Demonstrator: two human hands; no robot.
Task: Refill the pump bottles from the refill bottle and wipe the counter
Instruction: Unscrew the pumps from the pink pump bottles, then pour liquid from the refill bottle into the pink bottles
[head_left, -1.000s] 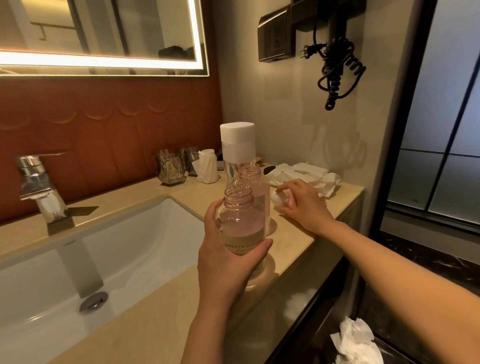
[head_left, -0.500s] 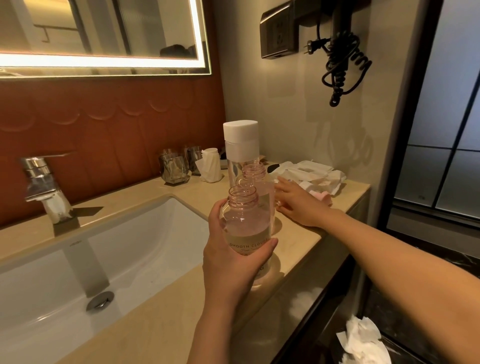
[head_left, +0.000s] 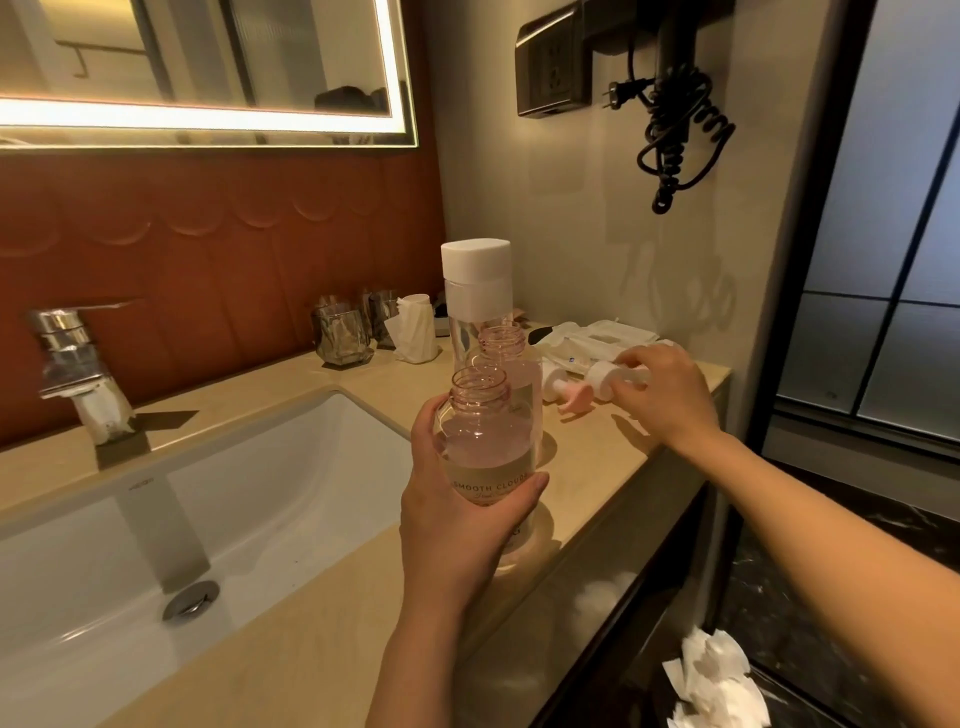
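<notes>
Pump bottle (head_left: 480, 441), neck open and partly filled with pink liquid, is upright near the front edge of the surface (head_left: 597, 457), so nothing spills. The left hand (head_left: 457, 535) grip is wrapped round its body to steady it. The right hand (head_left: 662, 397) grip pinches a white pump head (head_left: 605, 375), beside a pink-tipped pump head (head_left: 563, 396) lying on the surface, probably for recapping. A second open pump bottle (head_left: 514, 364) and the capped refill bottle (head_left: 475, 280) stand just behind.

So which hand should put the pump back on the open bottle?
The right hand: its fingers hold the white pump, while the left hand grips the open bottle upright.
</notes>
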